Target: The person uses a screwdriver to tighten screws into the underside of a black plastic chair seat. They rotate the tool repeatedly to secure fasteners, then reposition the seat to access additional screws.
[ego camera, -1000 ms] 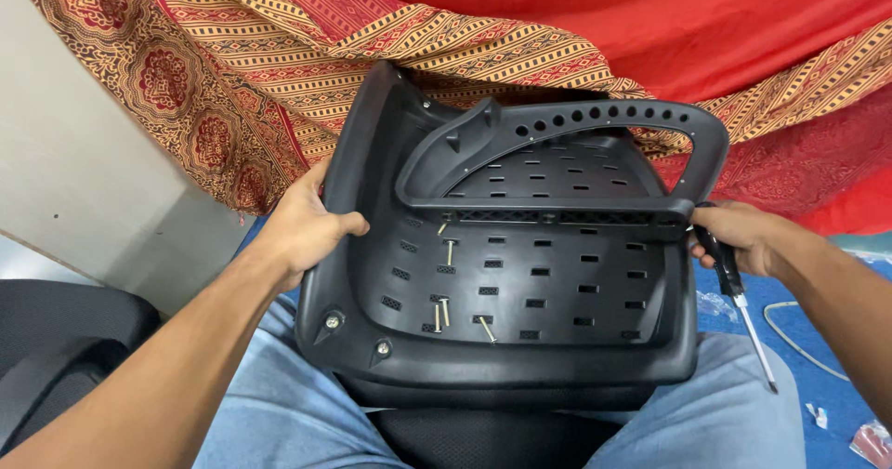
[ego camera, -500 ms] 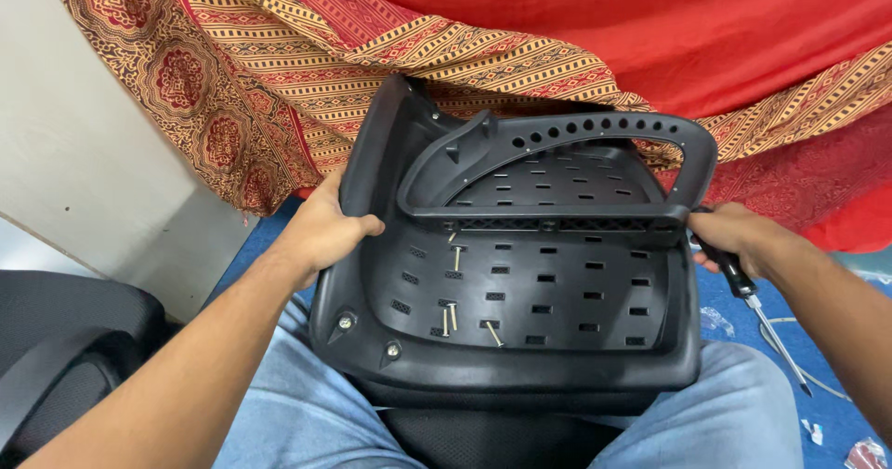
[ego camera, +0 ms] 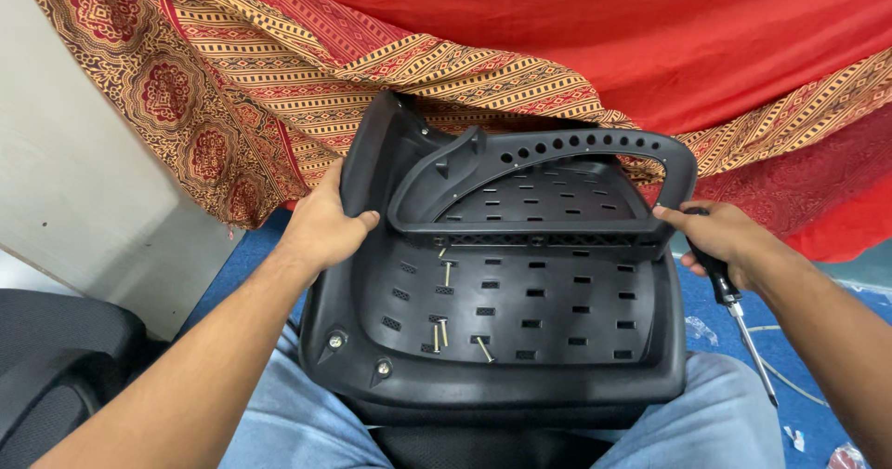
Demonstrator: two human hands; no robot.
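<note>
Shell point(ego camera: 520, 292), a black perforated plastic chair part, lies across my lap on my jeans point(ego camera: 279, 422), its slotted inner face up and a curved bar point(ego camera: 557, 148) with a row of holes arching over the far half. My left hand point(ego camera: 321, 227) grips the shell's left rim, thumb hooked over the edge, fingers behind. My right hand point(ego camera: 725, 241) presses against the right end of the bar while closed around a screwdriver point(ego camera: 739, 316), whose black handle sits in my fist and whose shaft points down toward the blue floor point(ego camera: 725, 302). Several loose screws point(ego camera: 444, 334) lie on the slotted face. Red patterned cloth point(ego camera: 279, 79) hangs behind.
</note>
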